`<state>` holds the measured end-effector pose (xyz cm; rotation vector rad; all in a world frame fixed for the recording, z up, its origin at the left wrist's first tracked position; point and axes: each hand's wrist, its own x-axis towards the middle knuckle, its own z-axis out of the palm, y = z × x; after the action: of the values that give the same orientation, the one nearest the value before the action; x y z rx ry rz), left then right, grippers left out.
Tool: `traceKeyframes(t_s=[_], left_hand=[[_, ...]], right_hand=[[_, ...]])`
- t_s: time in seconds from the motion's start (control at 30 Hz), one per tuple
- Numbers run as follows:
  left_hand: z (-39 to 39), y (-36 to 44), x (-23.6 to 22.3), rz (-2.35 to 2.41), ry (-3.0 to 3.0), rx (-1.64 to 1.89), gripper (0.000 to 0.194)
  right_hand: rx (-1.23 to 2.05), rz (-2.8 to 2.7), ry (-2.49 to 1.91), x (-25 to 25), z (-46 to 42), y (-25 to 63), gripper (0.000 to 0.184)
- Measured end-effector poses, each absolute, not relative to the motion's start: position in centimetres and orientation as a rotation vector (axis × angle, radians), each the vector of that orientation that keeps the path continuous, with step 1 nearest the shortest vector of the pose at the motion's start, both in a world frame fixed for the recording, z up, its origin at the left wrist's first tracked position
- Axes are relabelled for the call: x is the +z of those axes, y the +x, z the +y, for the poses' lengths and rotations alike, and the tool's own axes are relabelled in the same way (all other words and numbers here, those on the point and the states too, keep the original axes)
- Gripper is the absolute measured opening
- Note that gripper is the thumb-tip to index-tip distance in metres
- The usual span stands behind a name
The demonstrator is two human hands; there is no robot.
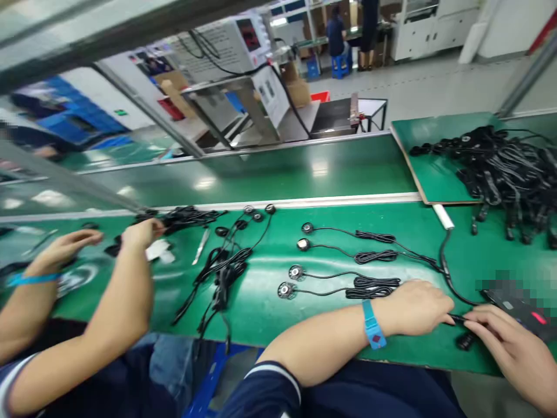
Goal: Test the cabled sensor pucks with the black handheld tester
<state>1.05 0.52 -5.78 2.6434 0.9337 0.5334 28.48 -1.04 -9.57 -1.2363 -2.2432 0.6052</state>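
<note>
My left hand [418, 306], a blue band on its wrist, is closed with its fingertips pinching one end of a black cable connector [456, 319]. My right hand [511, 342] pinches the same black piece from the other side, its fingers closed. Just below the pinch, a black cylindrical part [465, 341] lies by my right fingers. Beside my left hand, bundled black cables [374, 284] lie in a row, each with a round black disc-shaped end [286, 290] pointing left. Near my right hand rests a dark box-like device [517, 307] with a red light, partly blurred out.
A large pile of black cables [513, 168] covers a raised green board [418, 136] at the right. More cables [224, 273] lie left of centre on the green bench [261, 325]. At the left, a co-worker's hands [141, 235] handle black cables. A metal rail [130, 104] stands across the bench.
</note>
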Motion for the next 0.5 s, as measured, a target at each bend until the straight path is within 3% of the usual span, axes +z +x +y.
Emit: traceKeyframes(t_s=[0.27, 0.5], left_hand=[[-0.2, -0.7, -3.3, 1.120, 2.587, 0.438, 0.034], [2.9, 1.7, -3.0, 1.402, 2.737, 0.346, 0.014]], right_hand=[[0.522, -2.096, -1.284, -7.9, -2.8, 25.8, 0.024], [0.441, -2.027, -1.304, -7.0, -2.5, 23.9, 0.019]])
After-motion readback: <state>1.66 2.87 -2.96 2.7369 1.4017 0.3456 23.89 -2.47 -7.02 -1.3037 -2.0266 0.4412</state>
